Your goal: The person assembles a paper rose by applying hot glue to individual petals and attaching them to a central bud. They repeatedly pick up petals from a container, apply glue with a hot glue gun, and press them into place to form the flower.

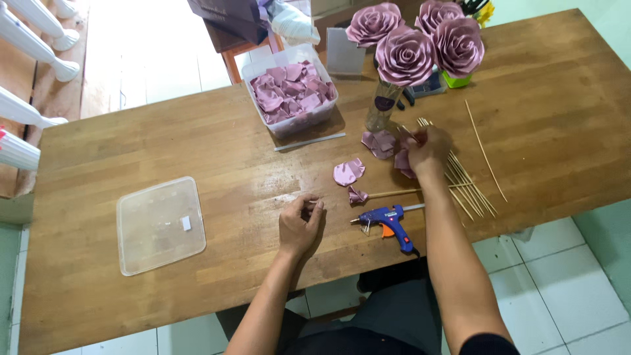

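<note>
Petals (402, 160) of mauve satin lie by the glass vase (383, 105); my right hand (428, 150) closes its fingers on them. My left hand (300, 224) rests loosely curled on the surface (197, 144), holding nothing, near the blue glue gun (388, 220).

A lid (161, 225) is laid on the table (559, 79) at the left. A tub (290, 98) of petals is set at the far edge, with a vase (383, 105) of 4 roses to its right. Loose petals (348, 172) are scattered before the vase, sticks (468, 187) to their right. A glue gun (388, 220) is placed nearest, between the left hand (300, 225) and the right hand (428, 151).
</note>
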